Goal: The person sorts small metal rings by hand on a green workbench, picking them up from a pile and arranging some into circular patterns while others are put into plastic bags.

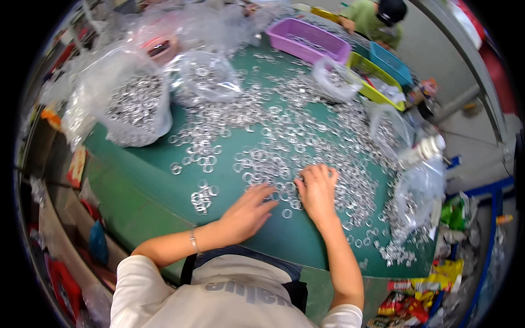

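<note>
Many small silvery metal rings (pixel 262 164) lie loose across the green tabletop, thickest in front of me and to the right. My left hand (pixel 249 212) hovers low at the near edge of the pile, its fingers stretched out and the thumb apart; nothing shows in it. My right hand (pixel 317 191) reaches down onto the rings, fingertips among them, fingers bent and slightly apart; what lies under its palm is hidden. Between the two hands are several loose rings (pixel 286 191). A separate small heap of rings (pixel 203 198) sits left of my left hand.
Plastic bags full of rings stand at the left (pixel 136 104), top (pixel 205 82) and right (pixel 418 197). Beyond are a purple basket (pixel 311 44), a yellow-green basket (pixel 377 82) and a blue basket (pixel 391 63). A person in green (pixel 366 22) works at the far side.
</note>
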`<state>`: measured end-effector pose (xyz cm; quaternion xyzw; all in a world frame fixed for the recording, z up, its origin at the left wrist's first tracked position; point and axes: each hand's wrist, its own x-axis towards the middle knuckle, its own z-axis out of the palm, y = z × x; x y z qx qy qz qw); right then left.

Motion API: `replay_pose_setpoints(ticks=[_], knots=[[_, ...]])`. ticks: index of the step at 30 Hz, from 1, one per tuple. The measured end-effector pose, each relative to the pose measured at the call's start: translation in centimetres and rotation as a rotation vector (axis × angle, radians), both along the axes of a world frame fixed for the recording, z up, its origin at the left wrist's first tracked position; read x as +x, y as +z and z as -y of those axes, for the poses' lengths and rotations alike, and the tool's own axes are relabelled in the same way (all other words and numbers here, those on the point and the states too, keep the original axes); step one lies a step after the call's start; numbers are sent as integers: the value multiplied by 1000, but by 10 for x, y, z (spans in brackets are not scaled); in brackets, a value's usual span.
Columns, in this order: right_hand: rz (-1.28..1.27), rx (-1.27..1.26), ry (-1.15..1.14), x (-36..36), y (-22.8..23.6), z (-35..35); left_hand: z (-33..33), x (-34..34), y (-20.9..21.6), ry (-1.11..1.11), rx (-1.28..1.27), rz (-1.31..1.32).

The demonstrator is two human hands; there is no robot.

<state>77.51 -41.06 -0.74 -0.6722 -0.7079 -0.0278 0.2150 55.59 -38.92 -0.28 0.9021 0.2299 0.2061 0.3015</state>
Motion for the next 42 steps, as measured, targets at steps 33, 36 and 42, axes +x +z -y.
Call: replay_pose_setpoints(ticks=[33, 36, 42], knots=[[516, 242, -912, 175, 61, 150, 3, 1, -6, 3, 1, 22], [483, 309, -760, 117, 58, 124, 5, 11, -7, -39, 35, -12], [-325, -32, -137, 43, 36, 80, 4, 17, -14, -126, 182, -151]])
